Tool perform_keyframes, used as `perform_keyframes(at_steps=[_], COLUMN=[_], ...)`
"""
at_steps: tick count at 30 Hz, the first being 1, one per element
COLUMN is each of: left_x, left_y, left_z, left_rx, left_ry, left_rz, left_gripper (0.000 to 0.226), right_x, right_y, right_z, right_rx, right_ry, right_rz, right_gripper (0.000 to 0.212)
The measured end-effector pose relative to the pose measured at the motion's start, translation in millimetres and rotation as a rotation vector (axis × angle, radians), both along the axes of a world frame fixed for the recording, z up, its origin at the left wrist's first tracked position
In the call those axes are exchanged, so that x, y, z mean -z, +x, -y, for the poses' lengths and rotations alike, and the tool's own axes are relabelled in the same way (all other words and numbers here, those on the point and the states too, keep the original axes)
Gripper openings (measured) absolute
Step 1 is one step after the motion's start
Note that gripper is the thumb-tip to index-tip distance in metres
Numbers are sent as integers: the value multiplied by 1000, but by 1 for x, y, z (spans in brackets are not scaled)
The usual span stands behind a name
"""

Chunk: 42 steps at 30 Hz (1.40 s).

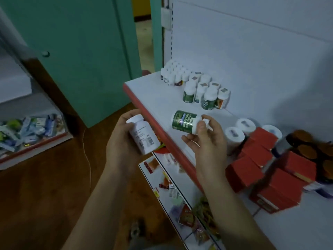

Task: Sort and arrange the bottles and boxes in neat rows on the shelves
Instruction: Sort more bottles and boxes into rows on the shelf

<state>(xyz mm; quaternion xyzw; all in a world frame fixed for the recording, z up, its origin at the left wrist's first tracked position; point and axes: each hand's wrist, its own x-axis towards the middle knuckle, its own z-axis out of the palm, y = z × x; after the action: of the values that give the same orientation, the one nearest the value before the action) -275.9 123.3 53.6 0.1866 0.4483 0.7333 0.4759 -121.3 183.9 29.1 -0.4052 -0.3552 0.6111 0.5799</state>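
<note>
Not much legible, honestly. On the green-label bottle (183, 122) pinched in the right hand (207, 141), above the shelf (155, 98) near its front edge: white digits by the cap end, probably "210", plus rows of white characters too blurry to read. On the white bottle (142, 136) gripped in the left hand (119, 145): a barcode and lines of tiny grey print, none readable. Same story for labels on the standing bottles (189, 92) toward the shelf's back left corner, just colour smudges. Pale label strips on the red boxes (243, 170) at the right end, unreadable too.
</note>
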Motion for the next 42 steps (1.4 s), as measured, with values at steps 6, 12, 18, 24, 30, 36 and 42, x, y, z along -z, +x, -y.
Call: perform_keyframes(at_steps=[6,12,18,24,30,36,42], left_x=[21,30,43,66,72,61,35], left_y=[-48,-82,-71,-81,-92,-101,-97], left_z=[-129,-235,-271,-285,-288,-292,-297], left_rx=[248,561,789,899,989,1007,996], left_ry=[-9,99,167,163,165,232,235], left_rz=[-37,-68,-154,-288,-362,-353,-260], left_gripper=[30,28,30,29,28,51,36], right_x=[17,4,-18,-13,10,19,-17], right_y=[-29,-31,11,21,21,24,-28], right_z=[-72,-117,-155,-196,-211,-209,-168], right_rx=[328,591,491,378,470,583,606], right_ry=[114,131,-112,-177,-179,-123,120], right_rz=[221,874,1479,1670,1631,1537,1241], right_gripper=[20,30,39,43,49,32,27])
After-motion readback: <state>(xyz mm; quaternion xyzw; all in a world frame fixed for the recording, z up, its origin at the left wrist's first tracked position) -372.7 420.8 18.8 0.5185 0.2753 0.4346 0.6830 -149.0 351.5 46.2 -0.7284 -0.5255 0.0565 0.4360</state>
